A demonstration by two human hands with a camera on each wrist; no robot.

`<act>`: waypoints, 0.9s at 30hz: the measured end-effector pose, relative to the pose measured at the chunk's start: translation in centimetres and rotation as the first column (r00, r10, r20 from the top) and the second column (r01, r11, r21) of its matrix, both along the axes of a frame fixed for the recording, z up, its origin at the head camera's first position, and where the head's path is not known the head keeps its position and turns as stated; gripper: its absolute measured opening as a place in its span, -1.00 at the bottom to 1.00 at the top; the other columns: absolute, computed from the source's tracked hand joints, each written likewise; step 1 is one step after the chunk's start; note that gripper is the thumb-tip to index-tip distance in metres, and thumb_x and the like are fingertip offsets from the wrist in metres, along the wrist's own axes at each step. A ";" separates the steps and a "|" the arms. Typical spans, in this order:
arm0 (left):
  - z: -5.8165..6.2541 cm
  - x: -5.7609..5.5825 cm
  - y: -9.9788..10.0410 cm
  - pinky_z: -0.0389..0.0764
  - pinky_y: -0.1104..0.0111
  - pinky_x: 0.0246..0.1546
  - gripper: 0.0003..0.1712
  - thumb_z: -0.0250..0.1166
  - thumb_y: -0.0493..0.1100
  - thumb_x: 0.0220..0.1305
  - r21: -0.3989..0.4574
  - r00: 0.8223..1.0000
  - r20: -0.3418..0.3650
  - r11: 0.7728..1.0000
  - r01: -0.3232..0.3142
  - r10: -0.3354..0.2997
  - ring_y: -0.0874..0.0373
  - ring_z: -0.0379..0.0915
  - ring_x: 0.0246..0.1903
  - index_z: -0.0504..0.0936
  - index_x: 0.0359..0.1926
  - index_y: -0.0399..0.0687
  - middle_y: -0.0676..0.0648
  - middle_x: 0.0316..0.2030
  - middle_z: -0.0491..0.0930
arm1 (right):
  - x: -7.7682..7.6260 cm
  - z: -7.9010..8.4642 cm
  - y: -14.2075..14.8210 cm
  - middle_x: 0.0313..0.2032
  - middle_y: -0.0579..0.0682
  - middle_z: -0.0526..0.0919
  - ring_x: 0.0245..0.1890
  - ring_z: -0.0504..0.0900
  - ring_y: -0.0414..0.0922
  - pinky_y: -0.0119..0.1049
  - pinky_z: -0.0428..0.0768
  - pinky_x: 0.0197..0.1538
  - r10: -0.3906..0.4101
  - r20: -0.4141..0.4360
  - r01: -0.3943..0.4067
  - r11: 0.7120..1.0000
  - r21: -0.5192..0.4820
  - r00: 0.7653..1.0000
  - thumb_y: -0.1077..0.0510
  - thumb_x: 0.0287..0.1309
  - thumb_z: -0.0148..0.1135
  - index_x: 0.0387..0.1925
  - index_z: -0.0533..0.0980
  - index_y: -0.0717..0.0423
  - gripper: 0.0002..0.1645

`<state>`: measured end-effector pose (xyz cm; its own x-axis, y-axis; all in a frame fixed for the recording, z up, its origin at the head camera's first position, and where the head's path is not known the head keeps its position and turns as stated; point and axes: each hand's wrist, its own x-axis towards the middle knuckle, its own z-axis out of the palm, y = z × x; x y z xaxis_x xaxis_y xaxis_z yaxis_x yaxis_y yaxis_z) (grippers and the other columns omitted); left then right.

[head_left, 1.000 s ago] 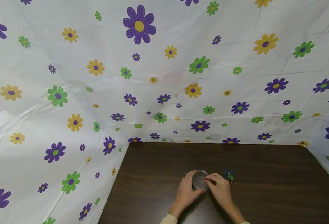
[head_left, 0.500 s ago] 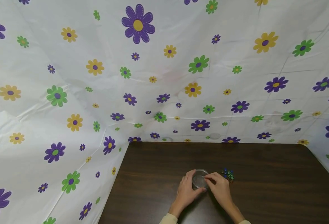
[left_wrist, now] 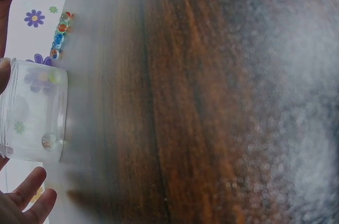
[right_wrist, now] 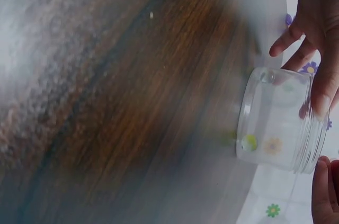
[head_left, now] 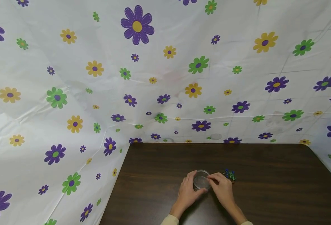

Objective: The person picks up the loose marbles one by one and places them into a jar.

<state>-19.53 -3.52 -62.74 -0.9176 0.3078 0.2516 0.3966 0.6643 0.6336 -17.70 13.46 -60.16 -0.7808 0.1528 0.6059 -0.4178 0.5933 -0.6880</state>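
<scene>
A clear, round jar (head_left: pixel 201 180) stands on the dark wood table, its open mouth upward. My left hand (head_left: pixel 187 190) holds it, fingers round the far left side and thumb across the near side. Through its wall in the right wrist view I see a yellow-green marble (right_wrist: pixel 249 142) and a clear marble (right_wrist: pixel 267 77) at the bottom. My right hand (head_left: pixel 222 189) is at the jar's right rim, thumb and forefinger drawn close together. I cannot tell whether anything is between those fingertips. In the right wrist view its fingers (right_wrist: pixel 321 192) overlap the rim's edge.
Several blue, green and orange marbles (head_left: pixel 230 175) lie in a loose group right of the jar, behind my right hand. White cloth (head_left: pixel 165 68) with flower prints hangs behind the table (head_left: pixel 272 181) and along its left and right sides.
My right fingertips have shifted very slightly to the right along the jar's rim. The left hand, jar and loose marbles stay in place; the head view has drifted a little.
</scene>
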 end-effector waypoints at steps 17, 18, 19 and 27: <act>-0.3 0.0 0.1 0.57 0.23 -0.02 -0.02 0.52 0.27 0.15 0.007 1.000 -0.029 1.000 -0.011 0.011 0.10 0.49 0.08 0.38 0.47 -0.05 0.05 0.35 0.46 | 0.0 -0.3 3.0 -0.38 0.00 0.74 -0.41 0.68 -0.21 -0.62 0.54 -0.28 -0.070 0.038 0.070 0.998 0.011 0.997 0.52 -0.17 0.59 -0.34 0.73 0.26 -0.71; -0.3 0.0 0.1 0.57 0.23 -0.02 -0.02 0.53 0.26 0.15 0.008 0.999 -0.032 1.000 -0.011 0.011 0.09 0.49 0.08 0.38 0.46 -0.05 0.04 0.35 0.46 | 0.0 -0.3 3.4 -0.37 0.01 0.74 -0.41 0.68 -0.20 -0.62 0.54 -0.28 -0.080 0.042 0.080 0.997 0.011 0.996 0.52 -0.17 0.59 -0.34 0.73 0.26 -0.70; -0.3 0.0 0.1 0.57 0.23 -0.01 -0.02 0.53 0.26 0.15 0.008 0.999 -0.034 1.000 -0.011 0.011 0.09 0.49 0.08 0.38 0.46 -0.05 0.04 0.35 0.46 | 0.1 -0.4 3.7 -0.37 0.02 0.74 -0.40 0.68 -0.19 -0.62 0.54 -0.28 -0.085 0.046 0.084 0.996 0.011 0.995 0.53 -0.17 0.58 -0.33 0.73 0.27 -0.70; -0.3 0.0 0.2 0.58 0.22 -0.02 -0.02 0.53 0.27 0.14 0.000 0.999 -0.034 1.000 -0.023 0.023 0.10 0.49 0.08 0.39 0.46 -0.03 0.05 0.35 0.47 | 0.1 -1.1 5.9 -0.30 0.12 0.74 -0.35 0.72 -0.09 -0.72 0.48 -0.24 -0.147 0.091 0.146 0.989 0.011 0.985 0.55 -0.16 0.57 -0.28 0.72 0.34 -0.68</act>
